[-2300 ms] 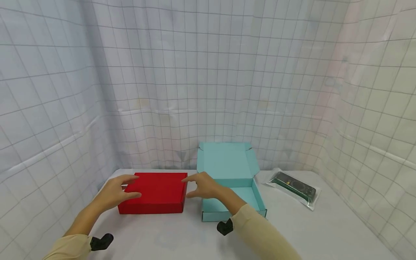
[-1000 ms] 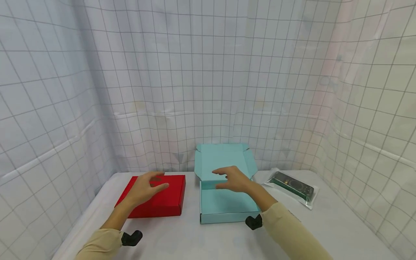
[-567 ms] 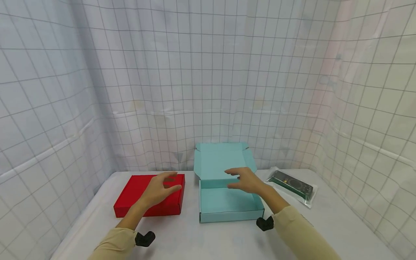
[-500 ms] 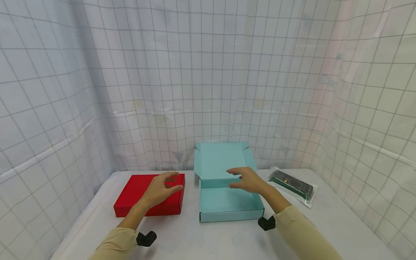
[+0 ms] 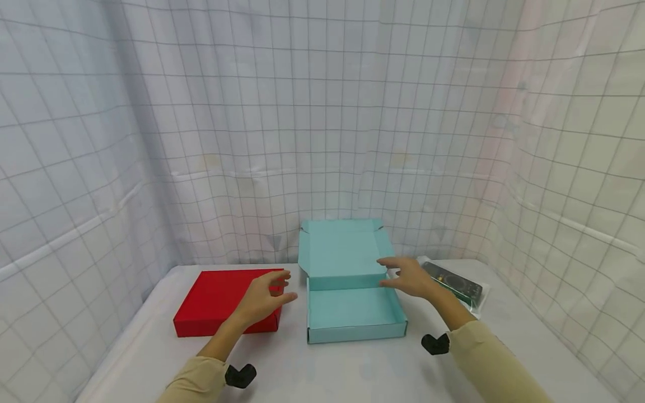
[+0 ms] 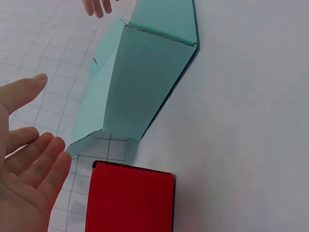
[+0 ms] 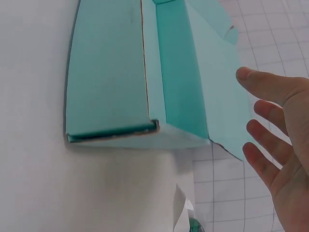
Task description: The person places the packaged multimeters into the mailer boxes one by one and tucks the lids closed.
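A closed red cardboard box (image 5: 216, 288) lies flat at the left. Right of it stands a teal cardboard box (image 5: 353, 308), its lid (image 5: 345, 246) raised at the back and its inside bare. My left hand (image 5: 257, 299) is held over the red box's right part, fingers loosely spread and holding nothing; the left wrist view shows its open palm beside the red box (image 6: 130, 198). My right hand (image 5: 410, 278) hovers at the teal box's right side, likewise holding nothing. Its forearm partly covers a dark multimeter (image 5: 458, 284) in a clear plastic bag.
The boxes and the bagged multimeter lie on a white tabletop (image 5: 322, 369). A white curtain with a grid pattern (image 5: 332, 140) encloses the table at the back and both sides. Black wrist cameras (image 5: 240, 376) sit at the sleeve cuffs.
Both hands have moved to the right, the left from the red box's left side to its right, the right from between the boxes to the teal box's far right. The boxes stay put.
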Motion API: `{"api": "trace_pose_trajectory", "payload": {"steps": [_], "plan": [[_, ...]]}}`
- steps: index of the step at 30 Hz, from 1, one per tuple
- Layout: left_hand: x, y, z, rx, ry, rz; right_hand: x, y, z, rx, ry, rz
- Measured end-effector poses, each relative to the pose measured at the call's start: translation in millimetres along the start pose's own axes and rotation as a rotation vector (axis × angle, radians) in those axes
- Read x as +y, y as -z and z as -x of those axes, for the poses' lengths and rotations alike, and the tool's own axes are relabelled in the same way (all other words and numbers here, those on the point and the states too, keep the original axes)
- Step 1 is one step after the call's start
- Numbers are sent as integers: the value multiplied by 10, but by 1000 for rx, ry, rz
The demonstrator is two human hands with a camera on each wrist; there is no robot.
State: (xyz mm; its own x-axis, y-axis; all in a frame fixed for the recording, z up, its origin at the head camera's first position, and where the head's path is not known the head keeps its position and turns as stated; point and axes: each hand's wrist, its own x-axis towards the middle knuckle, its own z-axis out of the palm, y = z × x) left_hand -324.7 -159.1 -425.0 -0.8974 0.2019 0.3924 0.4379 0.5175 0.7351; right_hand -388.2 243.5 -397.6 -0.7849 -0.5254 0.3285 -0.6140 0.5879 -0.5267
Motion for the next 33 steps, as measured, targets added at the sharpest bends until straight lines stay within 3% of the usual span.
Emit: {"api": "trace_pose_trajectory", "payload": {"steps": [9,21,29,33], "plan": [[50,-183,2,-37,-16,57,165,266,92,53,-85,48],[25,-408,147,-150,-12,144,451,497,295,116,-180,125],[61,-477,227,-180,51,188,627,653,441,132,-254,61],[81,-474,272,-202,107,235,743,744,527,132,-287,87]]}}
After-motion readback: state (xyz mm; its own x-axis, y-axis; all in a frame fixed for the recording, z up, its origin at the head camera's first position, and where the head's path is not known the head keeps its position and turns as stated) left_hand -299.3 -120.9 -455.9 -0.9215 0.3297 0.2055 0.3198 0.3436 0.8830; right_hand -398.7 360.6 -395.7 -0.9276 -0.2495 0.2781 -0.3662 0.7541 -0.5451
